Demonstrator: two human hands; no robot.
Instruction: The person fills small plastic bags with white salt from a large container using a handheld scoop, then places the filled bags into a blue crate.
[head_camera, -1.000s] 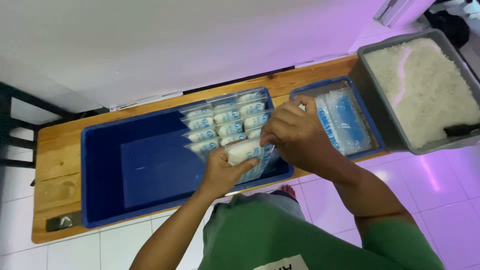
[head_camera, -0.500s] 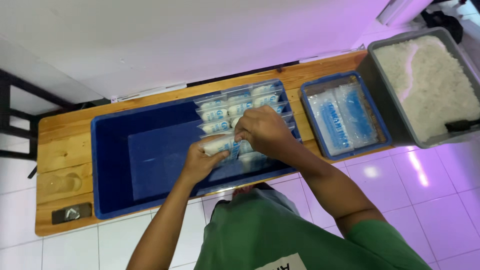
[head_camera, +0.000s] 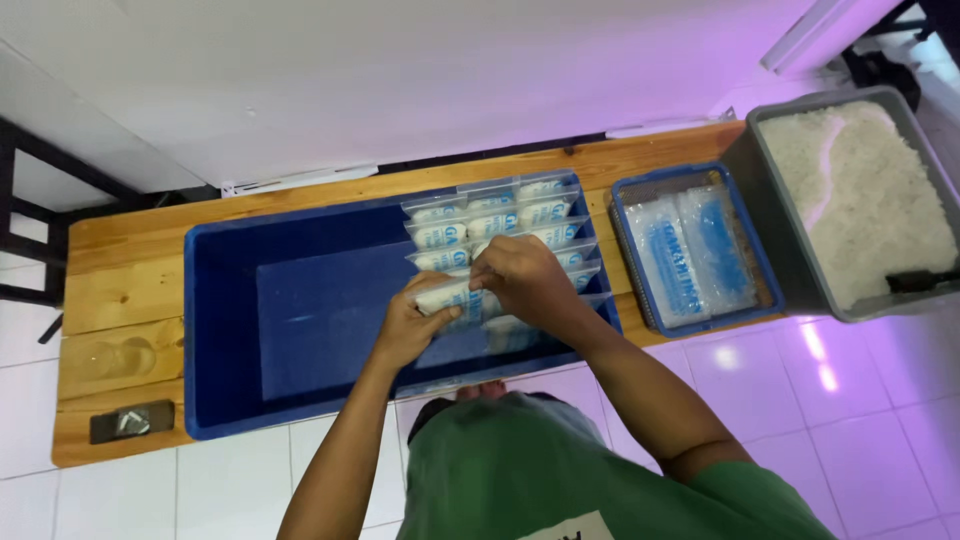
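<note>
Both hands, left hand (head_camera: 405, 325) and right hand (head_camera: 522, 282), each grip clenched on one clear filled pouch (head_camera: 452, 297) over the blue crate (head_camera: 230, 330) on the wooden tabletop (head_camera: 110, 290).

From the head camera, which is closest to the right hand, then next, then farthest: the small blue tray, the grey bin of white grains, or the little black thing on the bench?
From the right hand:
1. Small blue tray, just to its right.
2. Grey bin of white grains, farther right, past the tray.
3. Little black thing, far left on the wooden bench.
</note>
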